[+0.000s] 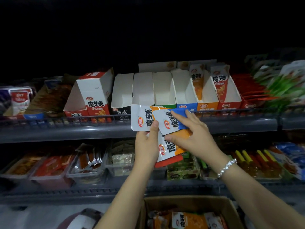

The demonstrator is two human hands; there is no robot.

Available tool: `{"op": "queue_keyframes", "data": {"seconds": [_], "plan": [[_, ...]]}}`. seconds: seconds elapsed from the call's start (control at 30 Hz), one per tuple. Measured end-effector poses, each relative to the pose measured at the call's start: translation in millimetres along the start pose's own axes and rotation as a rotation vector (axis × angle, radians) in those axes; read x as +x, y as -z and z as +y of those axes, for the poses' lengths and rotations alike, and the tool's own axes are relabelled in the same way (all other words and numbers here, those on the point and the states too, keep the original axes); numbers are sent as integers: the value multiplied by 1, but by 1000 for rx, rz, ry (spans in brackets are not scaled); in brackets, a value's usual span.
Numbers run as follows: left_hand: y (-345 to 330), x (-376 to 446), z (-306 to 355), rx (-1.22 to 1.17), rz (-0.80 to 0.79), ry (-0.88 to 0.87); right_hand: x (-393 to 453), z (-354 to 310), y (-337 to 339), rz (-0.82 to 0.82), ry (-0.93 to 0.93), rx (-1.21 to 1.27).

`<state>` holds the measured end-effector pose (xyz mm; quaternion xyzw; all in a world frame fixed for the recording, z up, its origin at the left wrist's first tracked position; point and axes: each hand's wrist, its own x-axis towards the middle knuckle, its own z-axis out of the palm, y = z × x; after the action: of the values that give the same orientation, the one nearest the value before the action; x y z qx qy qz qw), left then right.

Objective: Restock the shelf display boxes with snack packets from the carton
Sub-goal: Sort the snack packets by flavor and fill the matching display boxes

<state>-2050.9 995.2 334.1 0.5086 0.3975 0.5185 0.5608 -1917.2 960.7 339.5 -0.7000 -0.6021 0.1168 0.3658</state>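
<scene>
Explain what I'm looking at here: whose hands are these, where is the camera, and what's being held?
There is one picture, from a camera worn on a person's head, looking forward and down. No machine is involved: two bare hands do the work. The left hand grips a fan of snack packets, and the right hand, with a bracelet on its wrist, takes hold of one. Behind them, the upper shelf carries display boxes, several of them empty. The open carton below holds more packets.

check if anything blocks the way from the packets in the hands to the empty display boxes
Nothing visible does. The packets sit just below the open-fronted empty display boxes; only the low shelf rail lies between, easily cleared.
</scene>
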Motion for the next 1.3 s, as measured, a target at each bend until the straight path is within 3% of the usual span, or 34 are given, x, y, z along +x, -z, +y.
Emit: {"op": "queue_keyframes", "data": {"seconds": [0.2, 0.43, 0.6, 0.73, 0.83, 1.0, 1.3], "plan": [[1, 5, -1, -22, 20, 19, 2, -6, 0, 64, -6, 41], [-2, 14, 3, 1, 8, -7, 11, 6, 0, 350, 268, 52], [0, 23, 7, 168, 6, 16, 32, 5, 20, 458, 350, -95], [3, 33, 9, 256, -4, -20, 54, 6, 38, 346, 199, -119], [11, 36, 10, 301, -89, -6, 69, 9, 50, 311, 83, 49], [20, 43, 12, 353, -130, 1, 88, 3, 74, 349, 27, 272], [11, 65, 24, 365, -124, -62, 145, -7, 94, 312, -62, 411]]}}
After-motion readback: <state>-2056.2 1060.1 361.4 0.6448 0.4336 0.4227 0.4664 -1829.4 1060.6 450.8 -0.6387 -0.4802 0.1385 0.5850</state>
